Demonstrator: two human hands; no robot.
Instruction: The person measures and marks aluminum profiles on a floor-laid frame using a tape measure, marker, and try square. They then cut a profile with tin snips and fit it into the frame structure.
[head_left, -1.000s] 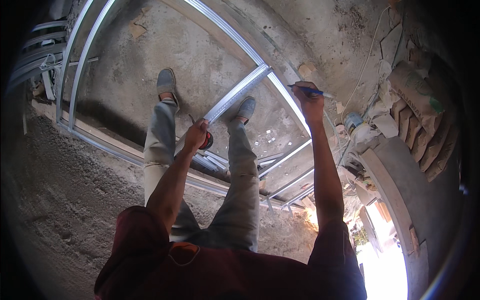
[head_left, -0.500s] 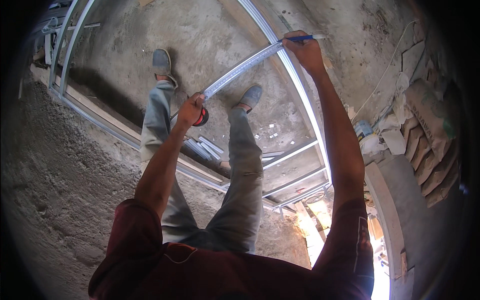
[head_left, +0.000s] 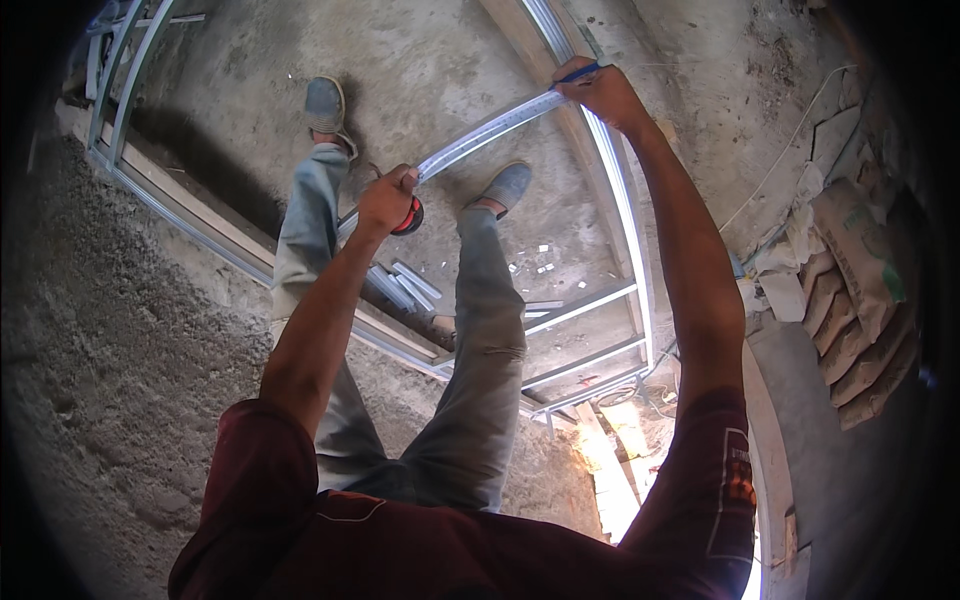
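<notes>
My left hand [head_left: 386,203] is closed around a tape measure [head_left: 410,218] with a red and black case. It is over the near end of a silvery metal cross bar [head_left: 490,135], and the drawn-out tape appears to lie along that bar. At the bar's far end my right hand [head_left: 607,98] pinches a blue pen [head_left: 578,73], fingers closed, beside the long metal rail [head_left: 625,200] of a frame. Its fingertips are partly hidden, so I cannot tell whether they also touch the tape.
Short metal offcuts [head_left: 405,285] and white scraps [head_left: 545,268] lie on the concrete floor between the frame's rails. Another metal rail [head_left: 195,237] runs along the left, by a rough raised surface [head_left: 120,350]. Stacked paper sacks [head_left: 855,260] stand on the right.
The blue pen has swung from pointing right to lying more across my right fingers, and that hand has shifted slightly left. My left hand still grips the tape measure; the view has moved a little.
</notes>
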